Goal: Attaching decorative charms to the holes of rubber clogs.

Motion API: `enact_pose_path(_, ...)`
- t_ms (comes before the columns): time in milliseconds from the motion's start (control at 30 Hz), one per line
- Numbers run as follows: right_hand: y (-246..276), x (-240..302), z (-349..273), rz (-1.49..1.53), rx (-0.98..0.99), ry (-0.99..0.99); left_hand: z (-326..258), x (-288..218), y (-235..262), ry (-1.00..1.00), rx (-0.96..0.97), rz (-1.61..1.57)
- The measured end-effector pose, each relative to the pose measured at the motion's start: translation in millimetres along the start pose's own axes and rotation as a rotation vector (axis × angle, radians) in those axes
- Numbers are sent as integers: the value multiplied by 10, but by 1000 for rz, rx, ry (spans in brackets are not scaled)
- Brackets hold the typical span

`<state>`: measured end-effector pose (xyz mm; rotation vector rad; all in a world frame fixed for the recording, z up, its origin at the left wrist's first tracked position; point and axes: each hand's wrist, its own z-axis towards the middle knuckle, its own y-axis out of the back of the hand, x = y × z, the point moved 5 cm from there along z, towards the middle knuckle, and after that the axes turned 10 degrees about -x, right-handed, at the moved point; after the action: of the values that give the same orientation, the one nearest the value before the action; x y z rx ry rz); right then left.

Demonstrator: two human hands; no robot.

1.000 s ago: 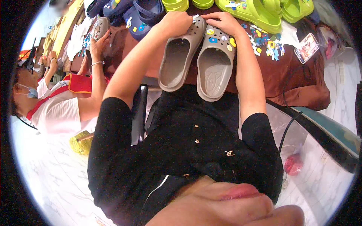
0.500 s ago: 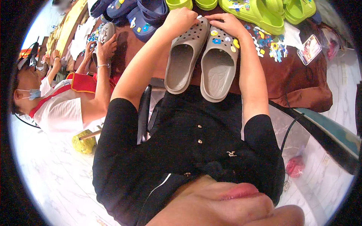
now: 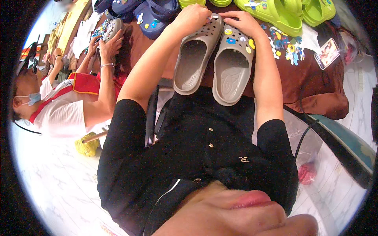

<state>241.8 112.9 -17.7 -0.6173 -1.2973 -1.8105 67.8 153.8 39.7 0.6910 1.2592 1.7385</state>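
Note:
Two grey clogs with holes in their toes lie side by side, toes pointing away from me. My left hand (image 3: 192, 20) is closed at the toe of the left clog (image 3: 193, 65), with a small white shoe charm (image 3: 214, 17) at its fingertips. From the other side, my right hand (image 3: 245, 24) reaches over the toe of the right clog (image 3: 233, 72), its fingers stretched toward the left clog's tip. Blue flower, yellow and white charms (image 3: 231, 40) are fixed in the right clog. No charms show on the visible part of the left clog.
Navy clogs (image 3: 151, 19) and lime-green clogs (image 3: 281, 17) line the far side of the brown-covered table (image 3: 307, 92). Loose charms (image 3: 289, 49) lie right of my hand, near a picture card (image 3: 327, 54). At left, a masked co-worker (image 3: 59, 106) holds a grey clog (image 3: 113, 29).
The view has shifted slightly, so the clogs and my arms sit a little further right. My hands remain at the toes. The co-worker's clog has tilted.

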Motion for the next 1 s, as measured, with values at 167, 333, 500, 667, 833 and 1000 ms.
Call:
enact_pose_path(167,10,0,8,-13,4,12,-34,29,-18,-70,-28,-58)
enact_pose_path(333,3,-10,34,-24,56,-39,-85,101,-58,-124,-114,-122)
enact_pose_path(500,24,94,19,-31,2,16,-129,125,-80,-33,-198,-169)
enact_pose_path(667,33,31,-13,-2,-5,-4,-121,116,-71,-46,-211,-189)
enact_pose_path(833,20,34,-1,-15,3,-2,-112,119,-35,-6,-224,-197)
enact_pose_path(1000,14,34,19,-12,3,-3,-112,236,-144,108,-205,-170)
